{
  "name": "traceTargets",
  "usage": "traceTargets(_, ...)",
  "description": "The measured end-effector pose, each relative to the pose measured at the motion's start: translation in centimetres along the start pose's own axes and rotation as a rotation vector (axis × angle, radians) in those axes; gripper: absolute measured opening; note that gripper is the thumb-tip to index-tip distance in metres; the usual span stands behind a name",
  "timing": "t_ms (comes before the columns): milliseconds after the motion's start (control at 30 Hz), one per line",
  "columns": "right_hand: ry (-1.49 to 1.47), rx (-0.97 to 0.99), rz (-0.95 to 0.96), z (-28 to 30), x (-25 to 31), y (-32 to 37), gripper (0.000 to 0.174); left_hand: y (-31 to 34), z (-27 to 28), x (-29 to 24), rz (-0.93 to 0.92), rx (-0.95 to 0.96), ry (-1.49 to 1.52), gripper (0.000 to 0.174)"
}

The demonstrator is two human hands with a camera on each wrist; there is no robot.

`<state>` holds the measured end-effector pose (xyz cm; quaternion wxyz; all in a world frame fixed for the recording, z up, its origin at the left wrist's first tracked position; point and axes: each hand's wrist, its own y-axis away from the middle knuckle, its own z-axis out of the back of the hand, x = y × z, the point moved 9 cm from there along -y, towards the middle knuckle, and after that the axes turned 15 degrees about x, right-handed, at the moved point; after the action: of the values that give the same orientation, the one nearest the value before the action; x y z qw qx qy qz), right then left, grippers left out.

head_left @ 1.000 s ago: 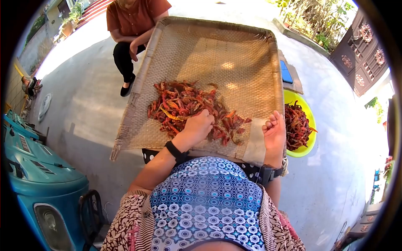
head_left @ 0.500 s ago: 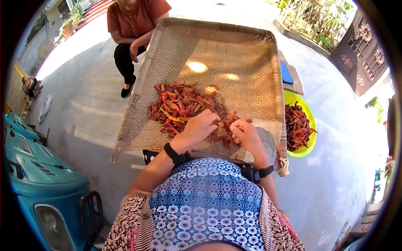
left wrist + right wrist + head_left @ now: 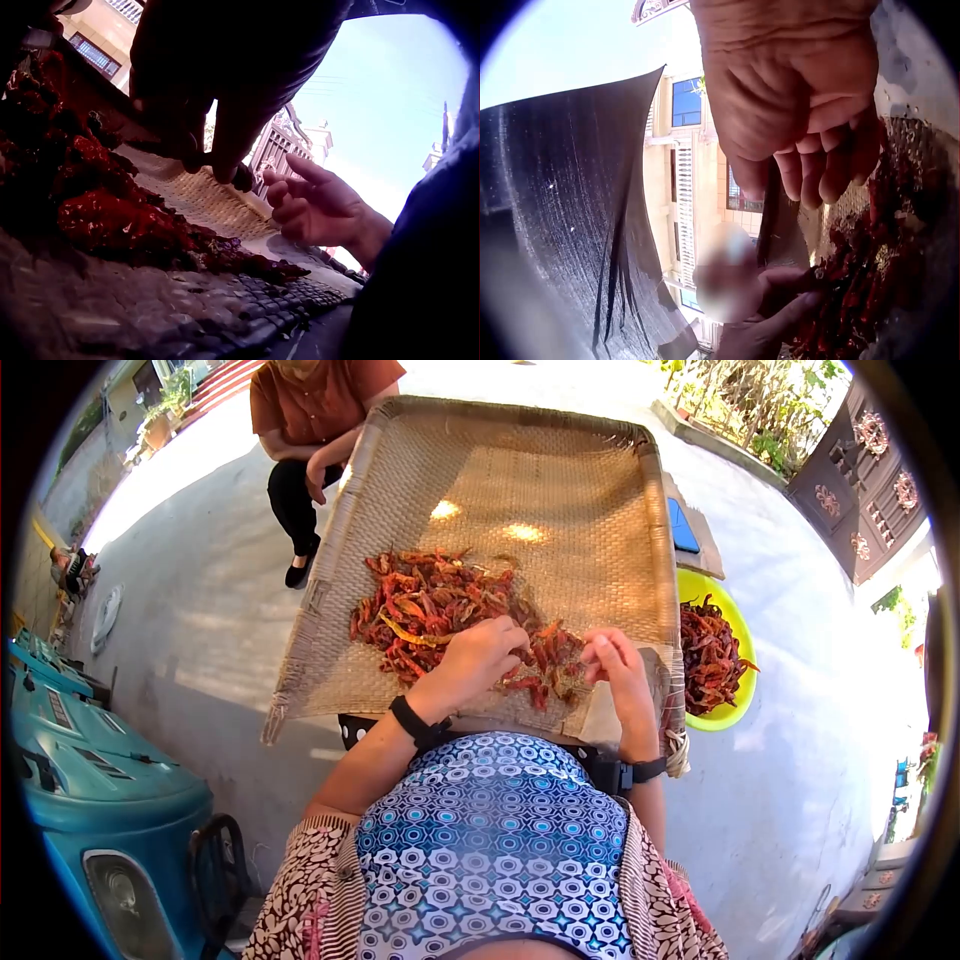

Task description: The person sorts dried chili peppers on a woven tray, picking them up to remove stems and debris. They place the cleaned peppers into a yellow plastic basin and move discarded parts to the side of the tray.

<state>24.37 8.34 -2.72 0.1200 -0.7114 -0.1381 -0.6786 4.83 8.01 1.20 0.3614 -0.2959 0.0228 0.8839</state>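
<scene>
Dried red chilies (image 3: 425,595) lie heaped on a woven tray (image 3: 560,470), a long yellowish one among them. At the heap's near side my left hand (image 3: 480,658) bends over the peppers. Its thumb and finger pinch a thin dark chili (image 3: 244,178), seen in the left wrist view as little more than a silhouette. My right hand (image 3: 622,672) hovers just right of the heap, its fingers loosely bent with nothing between them. The right wrist view shows this hand's palm (image 3: 772,82) with fingers hanging down near the chilies (image 3: 855,292).
Beside the tray's right edge stands a yellow-green basin (image 3: 748,635) of dark red chilies. Beyond it a blue flat object (image 3: 684,528) lies on cardboard. A person in a rust-coloured shirt (image 3: 325,405) is by the tray's far left corner. A teal vehicle (image 3: 110,790) stands at left.
My right hand came in from the tray's right edge to the chilies beside my left hand, then drew back slightly right. The left hand stayed over the heap's near side.
</scene>
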Motion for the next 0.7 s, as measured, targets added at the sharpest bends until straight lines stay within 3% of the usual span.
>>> traceTargets(100, 0.538, 0.193, 0.040, -4.5, -0.2, -1.6, 0.023, -0.3, -0.4, -0.4, 0.053, 0.044, 0.022, 0.017)
traceTargets(200, 0.649, 0.211, -0.047, -5.3, 0.3, -1.6, 0.022, -0.1, -0.4, -0.4, 0.140, 0.042, 0.069, 0.021)
traceTargets(300, 0.355, 0.111, -0.148, -2.6, -0.7, -0.6, 0.023, 0.1, -0.2, -0.2, 0.227, 0.042, 0.095, 0.026)
traceTargets(400, 0.114, -0.141, 0.001, 2.8, 0.0, 0.9, 0.027, -0.3, -3.4, 0.8, 0.138, 0.159, -0.007, 0.028)
traceTargets(467, -0.224, -0.356, 0.179, 6.2, 0.3, 2.4, 0.029, -0.5, -5.2, 0.0, 0.031, 0.220, -0.133, 0.026)
traceTargets(533, -0.627, -0.546, 0.370, 8.0, -0.1, 3.8, 0.031, -0.6, -5.6, -0.1, 0.037, 0.262, -0.146, 0.022)
traceTargets(600, -0.734, -0.555, 0.366, 7.9, -0.2, 3.8, 0.026, -0.8, -6.1, 0.4, 0.034, 0.284, -0.141, 0.021)
traceTargets(700, -0.211, -0.360, 0.138, 5.1, -0.4, 2.5, 0.025, -0.6, -5.3, 0.8, 0.070, 0.213, -0.086, 0.025)
